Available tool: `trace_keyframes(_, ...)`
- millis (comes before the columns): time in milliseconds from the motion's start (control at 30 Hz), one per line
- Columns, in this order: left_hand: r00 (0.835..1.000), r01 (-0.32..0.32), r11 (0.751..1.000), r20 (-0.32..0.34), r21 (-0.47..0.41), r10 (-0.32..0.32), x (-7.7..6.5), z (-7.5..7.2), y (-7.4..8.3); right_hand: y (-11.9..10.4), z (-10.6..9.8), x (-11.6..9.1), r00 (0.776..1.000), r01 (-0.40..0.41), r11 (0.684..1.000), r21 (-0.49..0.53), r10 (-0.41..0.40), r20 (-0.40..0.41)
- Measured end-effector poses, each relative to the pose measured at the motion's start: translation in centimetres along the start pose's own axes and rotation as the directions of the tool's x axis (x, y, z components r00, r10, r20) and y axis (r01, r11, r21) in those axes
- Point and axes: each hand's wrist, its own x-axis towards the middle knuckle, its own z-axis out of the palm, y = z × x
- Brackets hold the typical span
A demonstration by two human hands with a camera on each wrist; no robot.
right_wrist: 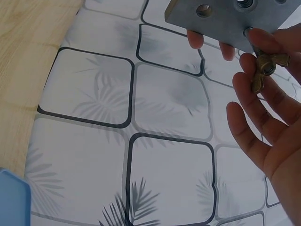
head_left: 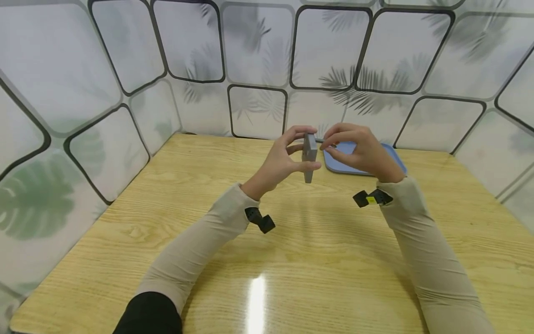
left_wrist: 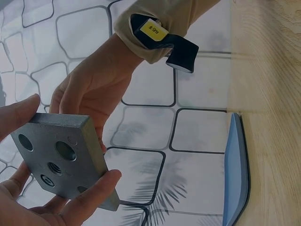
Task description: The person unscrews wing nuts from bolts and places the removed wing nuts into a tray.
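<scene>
My left hand (head_left: pixel 283 160) holds a thick grey metal block (head_left: pixel 310 148) upright above the table, thumb at its near edge and fingers at the far one. Several round holes, at least one threaded, pierce the block's face in the left wrist view. To its right, my right hand (head_left: pixel 359 146) pinches a brass-coloured wing nut (right_wrist: pixel 267 66) on a thin bolt. That bolt's tip is right at a hole near the block's edge (right_wrist: pixel 223 21). In the left wrist view the block hides the right fingertips.
Behind and below my right hand, a shallow blue tray (head_left: pixel 346 170) lies on the light wooden table (head_left: pixel 217 278). Pale patterned wall panels (head_left: pixel 258 46) enclose the table's back and sides. Both sleeves carry small black wrist devices (head_left: pixel 259 220).
</scene>
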Motion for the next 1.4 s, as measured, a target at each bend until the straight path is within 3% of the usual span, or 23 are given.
trace_keyframes(200,1.0,-0.005,1.0,-0.003,0.009,0.005,0.03,0.04,-0.02,-0.32,-0.16,-0.1,0.999,-0.031,1.0,0.003,0.031,0.013)
trace_keyframes(500,1.0,-0.005,1.0,-0.006,0.0,0.005,0.0,0.13,0.08,-0.15,-0.06,-0.02,1.0,0.028,0.999,-0.043,-0.028,-0.012)
trace_keyframes(800,1.0,-0.022,1.0,-0.005,0.007,0.022,0.03,0.09,0.04,0.02,0.21,0.01,0.997,0.02,0.998,-0.057,-0.024,-0.067)
trace_keyframes(1000,1.0,-0.028,0.999,-0.008,0.016,0.028,-0.02,0.1,0.08,0.06,0.24,-0.04,0.995,-0.057,0.997,0.046,0.061,-0.076)
trace_keyframes(1133,1.0,-0.031,0.999,-0.005,0.012,0.031,-0.01,0.22,0.11,0.26,0.27,-0.16,0.995,-0.043,0.991,0.13,0.055,-0.088)
trace_keyframes(1300,1.0,-0.017,1.0,-0.002,0.0,0.017,-0.01,0.3,0.11,0.25,0.23,-0.23,0.997,-0.05,0.949,0.311,0.066,-0.043)
trace_keyframes(1400,1.0,-0.011,1.0,-0.002,-0.002,0.011,0.02,0.27,0.02,0.33,0.09,-0.21,0.998,-0.051,0.938,0.342,0.064,-0.025)
